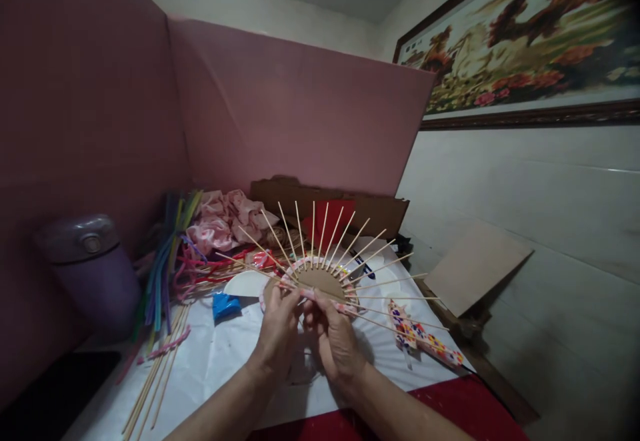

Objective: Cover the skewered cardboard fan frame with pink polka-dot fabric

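Note:
My left hand (279, 317) and my right hand (333, 334) meet at the near side of a round cardboard disc (320, 282). Pink patterned wrapping covers its rim, and thin wooden sticks (334, 231) fan out from the far and right sides. Both thumbs press on a pale pink strip along the near edge, fingers curled beneath, so each hand is closed on the disc there. What the hidden fingertips touch I cannot make out. A blue packet (227, 307) lies left of the hands, and a colourful patterned strip (425, 337) lies to the right.
Loose sticks (159, 374) and a bundle of pipe cleaners (165, 261) lie at left, beside a purple lidded container (95, 281). Crumpled pink fabric (227, 217) and cardboard (345, 194) stand at the back. White sheeting (210, 354) covers the table over red cloth (465, 404).

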`<state>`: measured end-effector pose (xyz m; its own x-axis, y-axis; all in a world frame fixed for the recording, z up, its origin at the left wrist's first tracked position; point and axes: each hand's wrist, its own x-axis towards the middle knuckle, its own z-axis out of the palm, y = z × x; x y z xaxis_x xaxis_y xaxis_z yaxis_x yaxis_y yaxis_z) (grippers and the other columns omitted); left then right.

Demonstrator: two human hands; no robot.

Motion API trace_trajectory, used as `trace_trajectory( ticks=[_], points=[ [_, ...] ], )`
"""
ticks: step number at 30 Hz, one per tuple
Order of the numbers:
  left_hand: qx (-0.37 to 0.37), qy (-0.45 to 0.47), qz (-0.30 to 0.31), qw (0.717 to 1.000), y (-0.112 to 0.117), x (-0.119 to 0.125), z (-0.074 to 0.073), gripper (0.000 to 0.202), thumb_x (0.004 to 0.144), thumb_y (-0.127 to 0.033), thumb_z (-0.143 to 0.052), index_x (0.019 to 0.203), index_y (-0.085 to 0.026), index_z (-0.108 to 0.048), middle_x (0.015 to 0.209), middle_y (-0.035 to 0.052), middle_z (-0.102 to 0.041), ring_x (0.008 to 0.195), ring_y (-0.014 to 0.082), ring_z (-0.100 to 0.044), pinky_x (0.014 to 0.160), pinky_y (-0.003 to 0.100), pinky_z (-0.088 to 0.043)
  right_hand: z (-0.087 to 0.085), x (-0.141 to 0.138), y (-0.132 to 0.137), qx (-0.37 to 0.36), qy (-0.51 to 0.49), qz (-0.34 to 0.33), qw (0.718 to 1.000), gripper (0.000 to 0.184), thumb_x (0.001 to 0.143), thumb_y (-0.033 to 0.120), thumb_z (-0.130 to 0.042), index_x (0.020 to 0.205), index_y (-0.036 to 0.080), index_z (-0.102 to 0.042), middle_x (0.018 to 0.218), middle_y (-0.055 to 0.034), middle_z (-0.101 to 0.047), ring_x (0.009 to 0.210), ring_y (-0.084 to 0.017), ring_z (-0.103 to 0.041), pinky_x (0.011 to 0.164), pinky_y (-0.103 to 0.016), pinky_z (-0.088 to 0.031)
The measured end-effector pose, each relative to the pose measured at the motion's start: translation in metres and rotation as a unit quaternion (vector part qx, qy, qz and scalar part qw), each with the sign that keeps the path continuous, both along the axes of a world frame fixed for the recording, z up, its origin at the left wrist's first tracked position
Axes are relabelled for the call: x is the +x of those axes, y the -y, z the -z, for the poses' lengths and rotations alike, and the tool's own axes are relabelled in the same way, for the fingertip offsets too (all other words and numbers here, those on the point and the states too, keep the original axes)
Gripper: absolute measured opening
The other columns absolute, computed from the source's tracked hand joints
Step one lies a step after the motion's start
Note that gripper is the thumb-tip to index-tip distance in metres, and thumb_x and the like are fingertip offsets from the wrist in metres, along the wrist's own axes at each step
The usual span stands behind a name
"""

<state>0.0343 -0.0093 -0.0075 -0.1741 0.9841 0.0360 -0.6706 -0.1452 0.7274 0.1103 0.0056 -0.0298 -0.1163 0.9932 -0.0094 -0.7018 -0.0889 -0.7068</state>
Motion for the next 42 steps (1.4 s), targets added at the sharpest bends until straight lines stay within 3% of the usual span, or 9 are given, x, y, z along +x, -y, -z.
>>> trace_trajectory(
  ticks=[5,11,19,30,42],
  points=[
    [0.011,0.003,0.028,1.000,-0.005,-0.017,-0.007,0.014,0.074,-0.026,-0.061,0.084,-0.015,-0.060,0.088,0.0057,-0.067,0.083,0.0173,-0.062,0.079,0.031,-0.048,-0.002,0.013,-0.005,-0.001,-0.014,-0.012,1.000,0.014,0.066,0.025,-0.073,0.071,0.012,-0.072,0.070,-0.0035,-0.066,0.059,-0.009,-0.053,0.055,-0.020,-0.042],
    [-0.048,-0.031,-0.001,0.998,-0.018,-0.033,-0.002,0.027,0.073,-0.034,-0.065,0.090,-0.012,-0.064,0.084,0.0106,-0.071,0.078,0.0202,-0.066,0.067,0.030,-0.052,0.001,0.026,-0.014,0.018,0.022,-0.008,1.000,0.016,0.070,0.027,-0.069,0.072,0.011,-0.073,0.069,-0.0046,-0.066,0.057,-0.010,-0.053,0.054,-0.021,-0.042],
    [-0.078,-0.051,-0.008,0.996,-0.018,-0.031,-0.002,0.027,0.063,-0.030,-0.076,0.077,-0.009,-0.067,0.071,0.0102,-0.072,0.065,0.0172,-0.067,0.060,0.026,-0.053,0.002,0.027,-0.015,0.017,0.031,-0.022,0.999,0.018,0.069,0.028,-0.068,0.070,0.011,-0.073,0.065,-0.0053,-0.066,0.055,-0.010,-0.054,0.051,-0.021,-0.042],
    [-0.070,-0.063,-0.020,0.995,-0.017,-0.028,0.001,0.025,0.059,-0.025,-0.079,0.076,-0.009,-0.069,0.073,0.0102,-0.072,0.066,0.0178,-0.067,0.060,0.026,-0.054,0.008,0.023,-0.017,0.029,0.031,-0.006,0.999,0.029,0.068,0.038,-0.072,0.070,0.009,-0.072,0.061,-0.0042,-0.063,0.053,-0.010,-0.052,0.049,-0.022,-0.038],
    [-0.064,-0.070,-0.016,0.995,-0.016,-0.022,0.011,0.024,0.058,-0.026,-0.079,0.073,-0.009,-0.071,0.073,0.0082,-0.072,0.065,0.0155,-0.066,0.060,0.023,-0.054,0.008,0.019,-0.014,-0.012,-0.029,-0.029,0.999,0.019,0.062,0.028,-0.078,0.066,0.012,-0.068,0.059,-0.0016,-0.064,0.051,-0.010,-0.054,0.048,-0.021,-0.039]
  ],
)
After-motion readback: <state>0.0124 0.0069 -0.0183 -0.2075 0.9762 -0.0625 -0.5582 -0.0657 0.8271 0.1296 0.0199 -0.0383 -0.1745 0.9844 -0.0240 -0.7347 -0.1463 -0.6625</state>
